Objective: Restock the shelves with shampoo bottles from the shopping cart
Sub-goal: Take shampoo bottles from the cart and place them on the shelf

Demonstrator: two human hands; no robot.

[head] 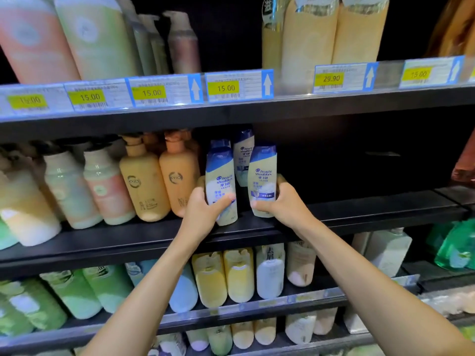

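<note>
Two at once: the left hand (203, 209) wraps its grip low round a white, blue-capped plastic shampoo bottle (221, 181), and the right hand (280, 204) grips its twin (262, 173). Both are upright at the front edge of the black store shelf (359, 209), possibly just touching down. Light, stiff and glossy-slick, I'd judge, so low-body holds suit them.

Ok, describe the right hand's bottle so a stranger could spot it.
Look at the middle shelf, below the yellow price tags. Right of the orange pump bottles are blue-capped Head & Shoulders bottles. It is the rightmost one, gripped low by the right hand.
</note>
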